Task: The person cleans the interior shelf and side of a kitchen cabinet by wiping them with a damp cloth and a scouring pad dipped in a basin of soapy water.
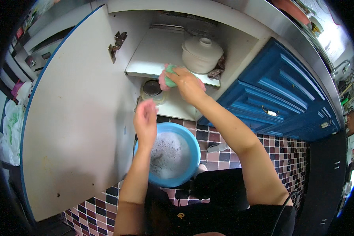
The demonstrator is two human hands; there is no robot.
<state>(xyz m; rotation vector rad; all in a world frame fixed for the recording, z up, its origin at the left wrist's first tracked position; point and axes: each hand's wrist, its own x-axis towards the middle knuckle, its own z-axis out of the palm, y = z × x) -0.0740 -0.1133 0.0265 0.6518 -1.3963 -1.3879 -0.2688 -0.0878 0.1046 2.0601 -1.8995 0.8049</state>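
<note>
My right hand (188, 84) grips a pink and green cloth (170, 78) at the front edge of the white cabinet shelf (153, 48). Behind that hand, a lidded white ceramic pot (202, 54) stands on the shelf, with a dark patterned cloth (217, 69) beside its base. My left hand (146, 119) is raised over the rim of a blue plastic basin (196, 153). Its fingers are blurred and look loosely curled, and nothing shows in them. Foamy water (172, 150) lies in the basin.
The open cabinet door (76, 118) stands to the left. A round container with a dark lid (152, 88) sits in the lower compartment. Blue drawers (271, 88) with handles are at the right. A white bottle (218, 147) lies on the tiled floor (215, 137).
</note>
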